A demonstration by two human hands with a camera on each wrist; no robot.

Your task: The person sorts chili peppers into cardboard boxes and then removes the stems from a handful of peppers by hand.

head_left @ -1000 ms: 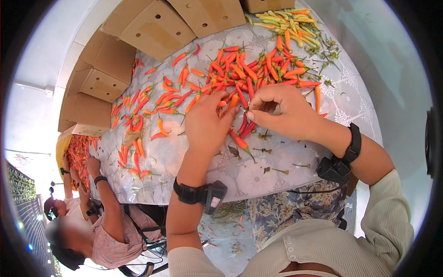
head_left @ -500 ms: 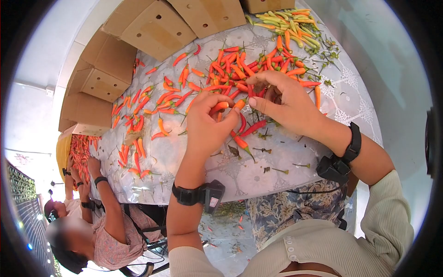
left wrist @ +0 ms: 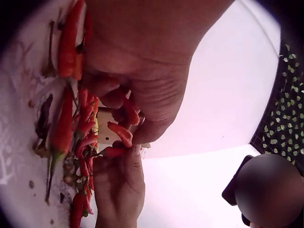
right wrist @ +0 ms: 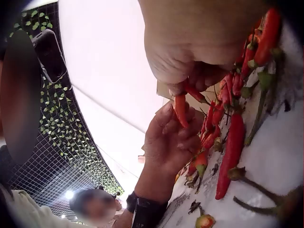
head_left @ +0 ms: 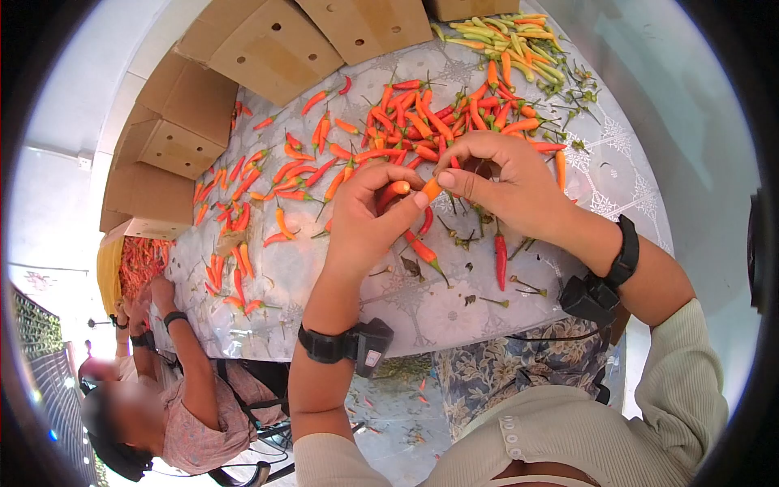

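Note:
In the head view my left hand [head_left: 369, 213] holds an orange chili pepper [head_left: 432, 189] between thumb and fingertips. A second orange-red chili [head_left: 395, 191] sits in the curl of its fingers. My right hand [head_left: 515, 183] meets the orange chili's far end with thumb and forefinger. The right wrist view has a red chili with a green stem [right wrist: 195, 93] under the curled right fingers, beside the orange chili [right wrist: 180, 110]. Below the hands, a red chili [head_left: 501, 261] and an orange-red one with a stem [head_left: 423, 250] lie on the patterned tablecloth [head_left: 454, 312].
Beyond my hands lies a heap of red and orange chilies [head_left: 438, 114]. A yellow-green pile [head_left: 519, 40] is at the far right, with loose stems [head_left: 580, 89] close by. Cardboard boxes [head_left: 276, 53] line the far side. Another person's arm [head_left: 191, 349] reaches in from the left.
The right hand came off the stem end, then returned to an orange chili now held out by the left fingertips. A red chili now lies farther right, nearer the table's front edge.

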